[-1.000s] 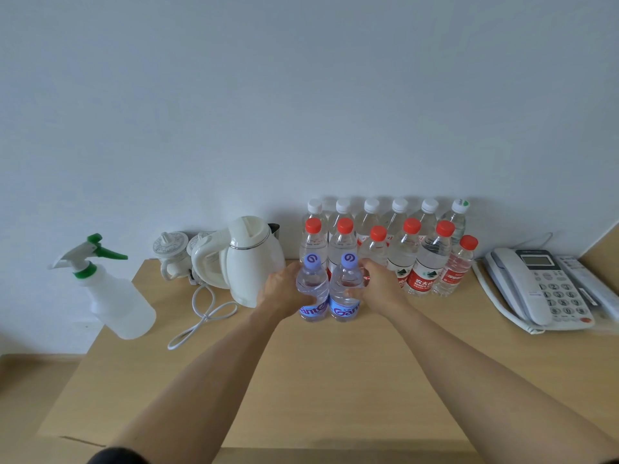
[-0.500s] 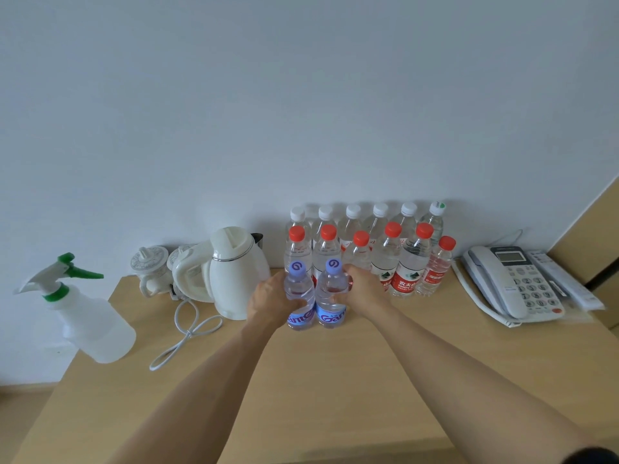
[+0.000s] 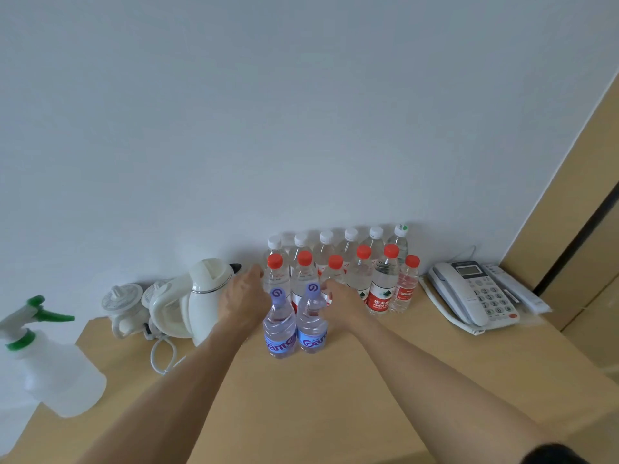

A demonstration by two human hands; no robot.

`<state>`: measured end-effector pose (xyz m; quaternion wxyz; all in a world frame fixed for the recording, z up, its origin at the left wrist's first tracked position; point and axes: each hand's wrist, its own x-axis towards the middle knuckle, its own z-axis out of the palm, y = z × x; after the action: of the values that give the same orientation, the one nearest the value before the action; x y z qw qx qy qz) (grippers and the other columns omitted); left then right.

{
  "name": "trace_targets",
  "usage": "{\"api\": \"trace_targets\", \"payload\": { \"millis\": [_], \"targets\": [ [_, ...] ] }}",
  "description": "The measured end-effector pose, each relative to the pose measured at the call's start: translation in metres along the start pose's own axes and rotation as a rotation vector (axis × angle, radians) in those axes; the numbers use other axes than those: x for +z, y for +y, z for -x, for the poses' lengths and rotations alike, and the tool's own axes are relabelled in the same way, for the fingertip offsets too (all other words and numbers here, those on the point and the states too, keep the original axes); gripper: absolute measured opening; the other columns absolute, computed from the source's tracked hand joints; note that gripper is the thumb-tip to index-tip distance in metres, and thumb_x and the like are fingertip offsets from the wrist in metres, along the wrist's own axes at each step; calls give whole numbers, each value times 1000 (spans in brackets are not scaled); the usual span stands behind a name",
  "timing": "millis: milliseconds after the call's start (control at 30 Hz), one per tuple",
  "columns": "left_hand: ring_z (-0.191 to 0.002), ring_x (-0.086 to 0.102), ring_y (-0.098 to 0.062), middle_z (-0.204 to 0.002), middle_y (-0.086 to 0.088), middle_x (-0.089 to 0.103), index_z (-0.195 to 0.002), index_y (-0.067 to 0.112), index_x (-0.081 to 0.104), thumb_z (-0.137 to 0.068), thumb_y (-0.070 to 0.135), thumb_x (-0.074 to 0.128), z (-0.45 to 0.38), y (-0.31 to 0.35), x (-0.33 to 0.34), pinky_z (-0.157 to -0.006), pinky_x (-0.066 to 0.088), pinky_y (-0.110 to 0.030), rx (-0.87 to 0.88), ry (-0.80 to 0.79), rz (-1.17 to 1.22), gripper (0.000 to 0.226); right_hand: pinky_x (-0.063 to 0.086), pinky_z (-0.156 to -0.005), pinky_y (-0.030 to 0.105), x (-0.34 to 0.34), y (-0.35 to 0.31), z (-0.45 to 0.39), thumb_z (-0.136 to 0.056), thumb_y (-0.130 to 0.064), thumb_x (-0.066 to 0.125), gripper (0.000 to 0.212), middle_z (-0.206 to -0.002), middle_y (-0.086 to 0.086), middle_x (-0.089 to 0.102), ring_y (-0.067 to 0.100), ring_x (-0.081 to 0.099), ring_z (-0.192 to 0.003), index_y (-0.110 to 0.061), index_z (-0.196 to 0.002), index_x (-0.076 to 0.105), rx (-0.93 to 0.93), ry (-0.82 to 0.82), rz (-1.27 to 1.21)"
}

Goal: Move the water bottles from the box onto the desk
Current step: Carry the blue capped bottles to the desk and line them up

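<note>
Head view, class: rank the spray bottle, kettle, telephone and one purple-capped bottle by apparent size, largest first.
1. Spray bottle, though nearness to the camera may inflate it.
2. Kettle and telephone look alike.
3. Purple-capped bottle.

Bare desk (image 3: 335,396) lies open across the near half, in front of two purple-capped bottles (image 3: 294,326). Behind them, rows of red-capped bottles (image 3: 361,279) and white-capped bottles (image 3: 338,239) block the far wall. A white kettle (image 3: 204,296) crowds the left side, a spray bottle (image 3: 50,363) the near left, and a telephone (image 3: 472,296) the right.

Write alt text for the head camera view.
Two purple-capped water bottles stand side by side on a wooden desk, the left hand and right hand open beside them. Behind stand red-capped bottles and white-capped bottles; a kettle sits left.
</note>
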<state>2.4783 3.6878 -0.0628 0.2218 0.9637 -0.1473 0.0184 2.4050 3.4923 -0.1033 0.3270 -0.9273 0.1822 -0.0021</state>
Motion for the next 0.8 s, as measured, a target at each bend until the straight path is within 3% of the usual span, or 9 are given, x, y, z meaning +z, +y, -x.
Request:
{"api": "trace_targets", "payload": {
  "millis": [200,400,567,667,800],
  "targets": [
    [-106,56,-30,-115,-9,62,-126,12,57,-94,21,56,-22,40,-36,-87,43,-39,221,133,-107,33,44,-89,30,-18,4,10,-92,-30,62,42,-127,2,64,22,60,-114,-18,-132,59,56,127,-75],
    [-113,53,-28,-120,-7,61,-129,12,57,-95,25,53,-29,111,-22,-94,40,-36,469,43,-143,37,36,-67,26,-56,29,39,-97,-39,50,27,-94,-5,59,16,56,-89,-17,-110,61,163,265,-45],
    [-120,54,-29,-125,-8,62,-134,14,56,-100,33,48,-1,186,9,-102,41,-40,621,-59,-124,40,45,-81,33,-99,71,81,-100,-39,49,33,-109,9,68,26,61,-97,-14,-116,64,307,400,-34],
    [-124,52,-29,-128,-8,61,-132,16,56,-100,40,47,26,231,30,-105,40,-41,715,-120,-168,41,46,-93,37,-126,102,114,-100,-41,51,37,-120,9,66,29,59,-113,-14,-124,61,401,471,-30],
    [-127,49,-30,-133,-8,58,-139,20,52,-100,45,45,64,294,54,-105,38,-43,808,-226,-174,47,46,-89,34,-164,151,170,-101,-42,48,41,-132,7,60,27,57,-119,-17,-132,58,510,539,36]
  ]
}}
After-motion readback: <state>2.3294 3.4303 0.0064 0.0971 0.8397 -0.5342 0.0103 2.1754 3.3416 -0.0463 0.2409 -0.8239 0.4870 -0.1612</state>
